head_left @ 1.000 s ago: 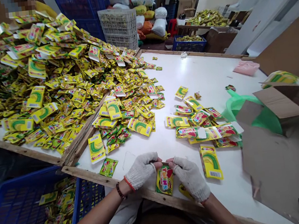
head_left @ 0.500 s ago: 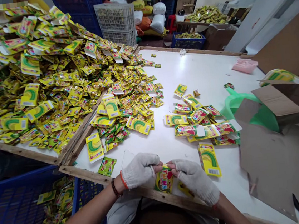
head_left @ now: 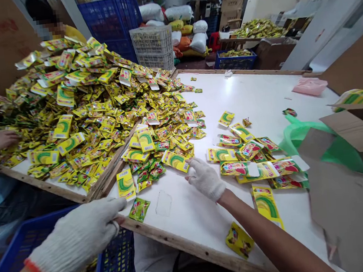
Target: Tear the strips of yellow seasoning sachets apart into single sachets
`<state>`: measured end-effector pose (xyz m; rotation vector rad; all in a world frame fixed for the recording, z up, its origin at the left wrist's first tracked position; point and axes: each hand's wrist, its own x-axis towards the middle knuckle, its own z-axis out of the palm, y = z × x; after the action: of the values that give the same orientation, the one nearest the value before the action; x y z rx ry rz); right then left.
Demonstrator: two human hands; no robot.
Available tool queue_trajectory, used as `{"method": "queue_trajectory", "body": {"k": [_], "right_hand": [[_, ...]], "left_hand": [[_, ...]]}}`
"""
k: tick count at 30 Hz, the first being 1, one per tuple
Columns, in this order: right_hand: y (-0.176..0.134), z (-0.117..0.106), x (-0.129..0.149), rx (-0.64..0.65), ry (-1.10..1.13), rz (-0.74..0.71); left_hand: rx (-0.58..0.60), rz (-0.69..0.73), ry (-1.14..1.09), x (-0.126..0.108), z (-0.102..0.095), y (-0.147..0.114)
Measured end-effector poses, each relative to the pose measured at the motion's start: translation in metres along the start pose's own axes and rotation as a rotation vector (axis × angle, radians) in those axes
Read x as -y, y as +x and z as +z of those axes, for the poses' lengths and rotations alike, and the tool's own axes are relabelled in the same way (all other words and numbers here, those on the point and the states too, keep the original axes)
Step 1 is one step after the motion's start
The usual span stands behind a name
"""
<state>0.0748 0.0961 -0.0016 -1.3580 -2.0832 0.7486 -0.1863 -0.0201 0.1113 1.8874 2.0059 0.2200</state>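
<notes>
My left hand (head_left: 79, 235), in a white knit glove with an orange cuff, is over the blue crate (head_left: 58, 217) beside the table's wooden edge. Its fingers stretch toward the table, and nothing shows in them. My right hand (head_left: 206, 179), also gloved, reaches across the white tabletop. Its parted fingertips touch the right end of a flat yellow box (head_left: 175, 160) with a green design. A green packet (head_left: 139, 209) lies near my left fingertips, close to an upright-facing yellow box (head_left: 126, 184). A yellow packet (head_left: 239, 239) lies beneath my right forearm.
A large heap of packets and boxes (head_left: 99, 106) covers the left tables, across a wooden divider (head_left: 115, 163). Another person's hands (head_left: 0, 141) are at its far left. Several boxes (head_left: 245, 150) lie right of centre, beside a green basin (head_left: 324, 137) and open cardboard box (head_left: 342, 196).
My hands have parted: the left moved left over the crate, the right forward to a yellow box. The box they held between them is out of sight. The view has swung left.
</notes>
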Motion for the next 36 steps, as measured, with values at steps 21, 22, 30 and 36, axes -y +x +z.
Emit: {"method": "queue_trajectory", "body": {"k": [21,22,30,36], "right_hand": [[-0.111,-0.001,-0.008,-0.082,0.855,0.42],[-0.112,0.001,-0.01,-0.122,0.834,0.402],[-0.111,0.002,-0.015,-0.148,0.559,0.391],[-0.118,-0.003,-0.004,0.065,0.425,0.311]], "left_hand": [[0.077,-0.008,-1.417,-0.091,0.158,0.039],[0.091,-0.003,-1.402,-0.091,0.16,0.038],[0.279,0.048,-1.372,-0.083,0.162,0.034],[0.337,0.107,-1.087,-0.074,0.158,0.026]]}}
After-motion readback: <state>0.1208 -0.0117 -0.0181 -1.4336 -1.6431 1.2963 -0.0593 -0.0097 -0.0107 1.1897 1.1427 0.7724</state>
